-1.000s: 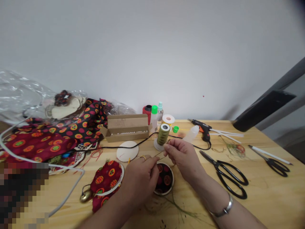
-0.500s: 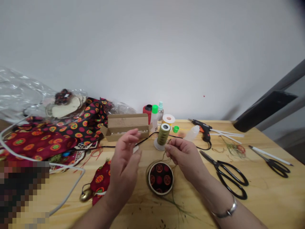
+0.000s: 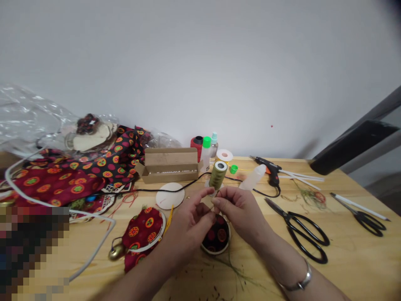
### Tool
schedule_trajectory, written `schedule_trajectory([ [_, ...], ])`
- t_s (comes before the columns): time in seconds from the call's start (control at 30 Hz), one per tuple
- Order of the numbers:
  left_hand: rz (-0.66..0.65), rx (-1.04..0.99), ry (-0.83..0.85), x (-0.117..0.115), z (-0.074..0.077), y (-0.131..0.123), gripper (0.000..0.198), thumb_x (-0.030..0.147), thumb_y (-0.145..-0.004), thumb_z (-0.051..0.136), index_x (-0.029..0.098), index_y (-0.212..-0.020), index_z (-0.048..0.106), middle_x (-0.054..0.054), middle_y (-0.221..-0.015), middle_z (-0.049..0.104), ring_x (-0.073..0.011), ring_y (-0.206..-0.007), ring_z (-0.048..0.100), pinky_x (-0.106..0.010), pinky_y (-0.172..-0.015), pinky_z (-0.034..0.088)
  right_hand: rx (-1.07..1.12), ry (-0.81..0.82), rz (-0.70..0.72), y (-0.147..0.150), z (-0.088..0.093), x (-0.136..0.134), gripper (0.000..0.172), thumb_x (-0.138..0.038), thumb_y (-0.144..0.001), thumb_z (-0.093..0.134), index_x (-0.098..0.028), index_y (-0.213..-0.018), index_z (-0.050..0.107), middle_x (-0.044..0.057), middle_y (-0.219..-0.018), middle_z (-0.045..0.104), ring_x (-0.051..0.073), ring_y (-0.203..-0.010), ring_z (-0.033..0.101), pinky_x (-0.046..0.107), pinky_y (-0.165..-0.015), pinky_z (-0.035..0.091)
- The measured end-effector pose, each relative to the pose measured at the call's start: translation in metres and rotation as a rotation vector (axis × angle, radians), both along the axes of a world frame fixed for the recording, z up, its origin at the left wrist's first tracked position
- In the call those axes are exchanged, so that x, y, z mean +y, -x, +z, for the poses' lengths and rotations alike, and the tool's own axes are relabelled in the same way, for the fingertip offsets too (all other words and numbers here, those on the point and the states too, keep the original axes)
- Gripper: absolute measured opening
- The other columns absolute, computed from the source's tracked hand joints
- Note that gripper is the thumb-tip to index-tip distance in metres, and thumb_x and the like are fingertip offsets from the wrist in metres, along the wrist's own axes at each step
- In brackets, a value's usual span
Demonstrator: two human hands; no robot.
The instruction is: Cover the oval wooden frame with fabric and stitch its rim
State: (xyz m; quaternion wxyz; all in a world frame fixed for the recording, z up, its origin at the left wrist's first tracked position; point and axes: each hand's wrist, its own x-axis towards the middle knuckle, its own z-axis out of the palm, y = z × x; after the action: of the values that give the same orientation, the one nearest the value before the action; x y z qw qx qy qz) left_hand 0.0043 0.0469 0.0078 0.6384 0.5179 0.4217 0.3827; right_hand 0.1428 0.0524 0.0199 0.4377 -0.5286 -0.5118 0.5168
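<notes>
A round disc covered in black patterned fabric (image 3: 217, 236) with a pale rim lies on the wooden table, partly under my hands. Above its far edge, my right hand (image 3: 239, 209) pinches thin green thread. The curled fingers of my left hand (image 3: 194, 217) meet it there, thumb and fingertips closed at the same thread. Just beyond the fingertips stands a green thread spool (image 3: 218, 175). Loose green strands (image 3: 233, 267) trail from the disc toward the front. Left of my left hand lies a red patterned fabric piece (image 3: 144, 230) with a brass bell (image 3: 116, 251).
Black scissors (image 3: 305, 234) lie to the right, with smaller scissors (image 3: 365, 219) farther out. Behind are a glue gun (image 3: 269, 169), bottles (image 3: 206, 154) and a cardboard box (image 3: 171, 165). Patterned cloth (image 3: 62, 179) and a white cable (image 3: 92, 259) fill the left. A white disc (image 3: 171, 195) lies near the box.
My left hand has moved right and its fingers have closed at the thread beside my right hand. The white disc and more of the red fabric piece have come into view.
</notes>
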Motion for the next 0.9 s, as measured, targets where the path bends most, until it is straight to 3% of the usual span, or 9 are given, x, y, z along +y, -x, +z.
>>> schedule_trajectory([
  [0.1, 0.022, 0.081, -0.03, 0.001, 0.002, 0.002, 0.042, 0.025, -0.078, 0.054, 0.018, -0.12, 0.053, 0.0, -0.07, 0.062, -0.0142, -0.066, 0.056, -0.025, -0.061, 0.043, -0.046, -0.025, -0.002, -0.001, -0.002, 0.0, 0.014, -0.021, -0.072, 0.058, -0.016, -0.059, 0.055, -0.003, -0.053, 0.054, 0.009, -0.048, 0.045, 0.021, -0.047, 0.037],
  [0.27, 0.039, 0.196, -0.215, 0.005, 0.003, 0.004, 0.027, 0.025, -0.081, 0.051, 0.021, -0.104, 0.067, -0.002, -0.093, 0.068, -0.0168, -0.087, 0.058, -0.025, -0.078, 0.043, -0.047, -0.03, 0.019, -0.002, -0.003, 0.001, 0.015, -0.02, -0.072, 0.058, -0.016, -0.058, 0.055, -0.003, -0.052, 0.053, 0.008, -0.049, 0.044, 0.02, -0.049, 0.037],
  [0.6, 0.104, 0.333, -0.34, 0.009, -0.001, 0.007, 0.017, 0.023, -0.078, 0.057, 0.024, -0.087, 0.072, 0.002, -0.076, 0.07, -0.0147, -0.074, 0.059, -0.023, -0.068, 0.044, -0.095, -0.064, 0.037, -0.004, -0.002, 0.003, 0.017, -0.02, -0.073, 0.058, -0.016, -0.057, 0.054, -0.004, -0.051, 0.051, 0.008, -0.048, 0.042, 0.019, -0.048, 0.034],
  [0.73, 0.131, 0.328, -0.287, 0.009, 0.002, 0.006, 0.014, 0.022, -0.075, 0.06, 0.023, -0.078, 0.073, 0.002, -0.07, 0.069, -0.0146, -0.069, 0.058, -0.022, -0.064, 0.043, -0.113, -0.071, 0.026, -0.003, -0.003, 0.004, 0.016, -0.019, -0.073, 0.058, -0.016, -0.058, 0.054, -0.004, -0.052, 0.052, 0.008, -0.05, 0.043, 0.02, -0.049, 0.036],
  [0.9, 0.089, 0.166, -0.064, 0.011, 0.004, 0.006, 0.01, 0.023, -0.071, 0.064, 0.021, -0.072, 0.074, 0.001, -0.066, 0.069, -0.0129, -0.062, 0.057, -0.02, -0.059, 0.042, -0.126, -0.061, 0.023, -0.003, -0.004, 0.002, 0.014, -0.018, -0.071, 0.057, -0.016, -0.058, 0.054, -0.003, -0.052, 0.052, 0.01, -0.051, 0.045, 0.021, -0.05, 0.037],
])
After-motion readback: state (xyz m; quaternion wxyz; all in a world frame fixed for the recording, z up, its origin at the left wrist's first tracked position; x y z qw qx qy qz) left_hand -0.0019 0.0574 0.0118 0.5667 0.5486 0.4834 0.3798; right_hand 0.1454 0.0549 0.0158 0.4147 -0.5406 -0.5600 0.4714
